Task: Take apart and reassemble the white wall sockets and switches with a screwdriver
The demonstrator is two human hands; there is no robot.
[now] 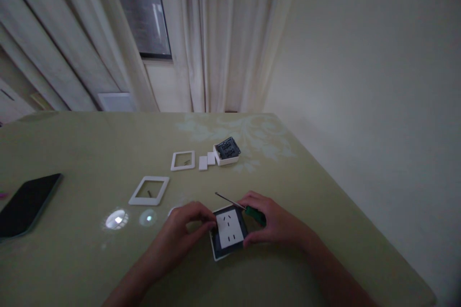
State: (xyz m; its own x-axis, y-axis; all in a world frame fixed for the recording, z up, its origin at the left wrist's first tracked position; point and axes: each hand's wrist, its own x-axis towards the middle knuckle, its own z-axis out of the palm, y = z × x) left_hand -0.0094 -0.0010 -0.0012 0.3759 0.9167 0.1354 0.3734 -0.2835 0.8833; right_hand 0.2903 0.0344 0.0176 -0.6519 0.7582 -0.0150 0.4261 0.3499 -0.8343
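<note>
A wall socket with a white slotted face and a dark surround lies in a white box near the table's front. At its left edge the fingertips of my left hand are pinched together; whether a small part is between them is hidden. My right hand holds a screwdriver with a green handle, its thin metal shaft pointing up and left across the socket's top corner. Thumb and fingers of that hand also rest along the socket's right side.
Two white frames with small screws inside them lie to the left. Two white plates sit beside a white box holding a dark module. A black tablet-like slab lies far left. A wall borders the table's right edge.
</note>
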